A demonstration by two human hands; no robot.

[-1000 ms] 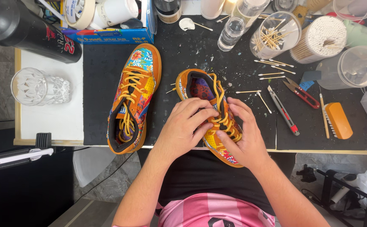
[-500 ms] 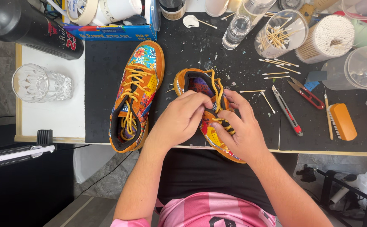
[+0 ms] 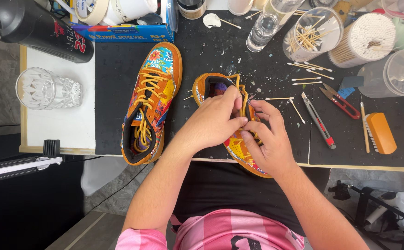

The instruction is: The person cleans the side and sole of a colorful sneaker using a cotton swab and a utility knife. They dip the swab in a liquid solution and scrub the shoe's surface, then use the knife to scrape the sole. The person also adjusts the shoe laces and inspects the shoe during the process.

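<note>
Shoe point(image 3: 233, 141) with orange suede and bright floral panels sits at the near edge of the desk point(image 3: 276, 153), toe hanging a little over the rim toward the person, and both hands are busy at its yellow lace point(image 3: 242, 99). Left hand point(image 3: 216, 121) lies over the tongue and collar with its fingers curled, thumb and forefinger seemingly pinched on the lace near the top eyelets, though the exact grip is hidden under the knuckles. Right hand point(image 3: 266, 143) cups the outer side of the shoe, fingers bent and pressing on the laced rows lower down, steadying it. To my eye this is lacing work around the upper eyelets, partway done, since the lower rows already look threaded. The next move, I would judge, calls for a firm pinch on the lace end and a steady hold on the shoe so it does not slide off the desk edge. Its twin, the second shoe point(image 3: 150, 104), lies just to the left on the black mat point(image 3: 114, 92), fully laced and apart from the hands. A utility knife point(image 3: 318, 120), red snips point(image 3: 341, 102), an orange brush point(image 3: 380, 133) and scattered cotton swabs point(image 3: 304, 78) lie to the right, well clear, and a clear cut-glass tumbler point(image 3: 48, 89) stands far left
</note>
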